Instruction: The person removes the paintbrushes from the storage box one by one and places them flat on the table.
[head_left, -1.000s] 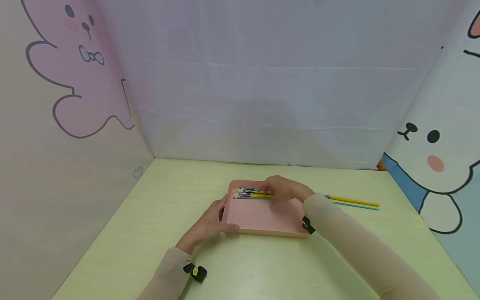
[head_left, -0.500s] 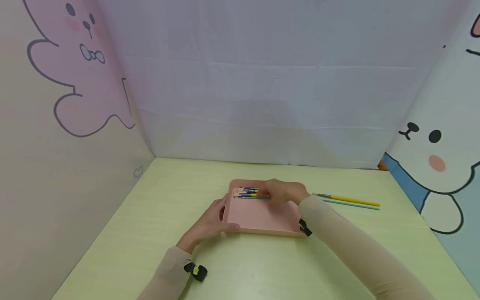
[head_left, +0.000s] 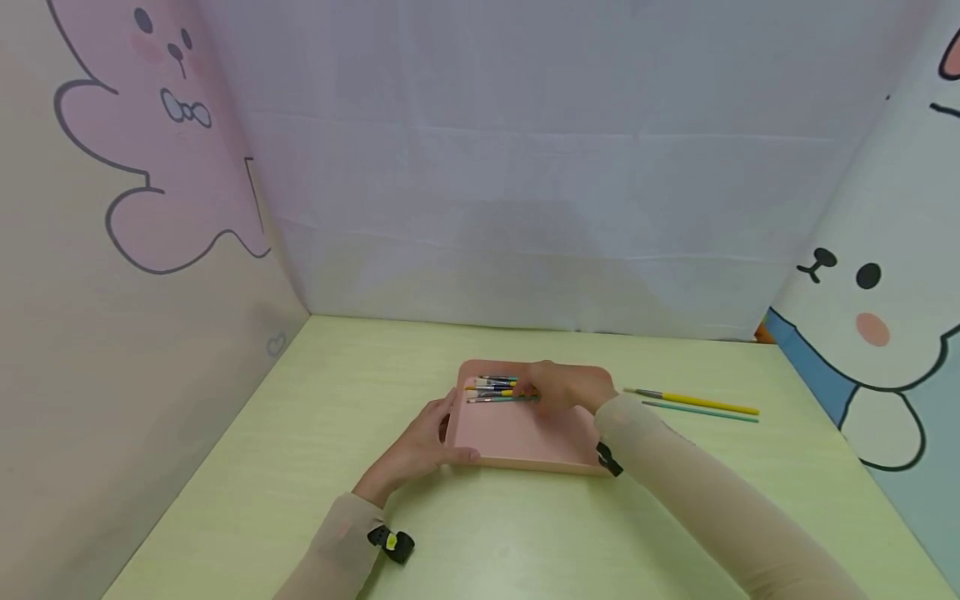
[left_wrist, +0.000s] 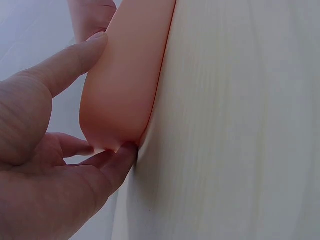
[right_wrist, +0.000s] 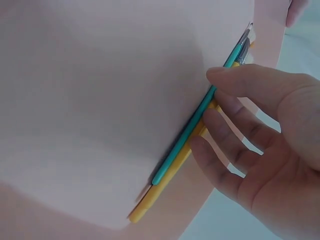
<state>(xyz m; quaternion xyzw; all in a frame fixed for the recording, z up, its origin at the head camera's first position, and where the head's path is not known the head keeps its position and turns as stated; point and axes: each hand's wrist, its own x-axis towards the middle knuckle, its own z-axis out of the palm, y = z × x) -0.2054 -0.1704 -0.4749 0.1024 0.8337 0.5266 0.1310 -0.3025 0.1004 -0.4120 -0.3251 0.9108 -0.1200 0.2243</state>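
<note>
A shallow pink tray [head_left: 517, 437] lies on the table with several paintbrushes [head_left: 491, 386] side by side near its far edge, bristles toward the left. My left hand [head_left: 415, 444] grips the tray's left end, thumb on the front wall and fingers round the corner, as the left wrist view shows too. Inside the tray, my right hand [head_left: 555, 387] pinches a thin teal paintbrush [right_wrist: 182, 137] between thumb and fingers. Right beside it lies a yellow-handled paintbrush [right_wrist: 145, 204]. In the head view the right hand covers most of the handles.
On the table right of the tray lie a long yellow paintbrush [head_left: 708, 404] and a thin teal paintbrush [head_left: 701, 410], nearly parallel. The pale yellow table [head_left: 517, 533] reaches back to a white cloth wall [head_left: 465, 225], with cartoon-printed panels at both sides.
My right hand has shifted slightly left within the tray. The nearest teal paintbrush has moved a little toward me, and the loose brushes on the right show more fully. My left hand stays put.
</note>
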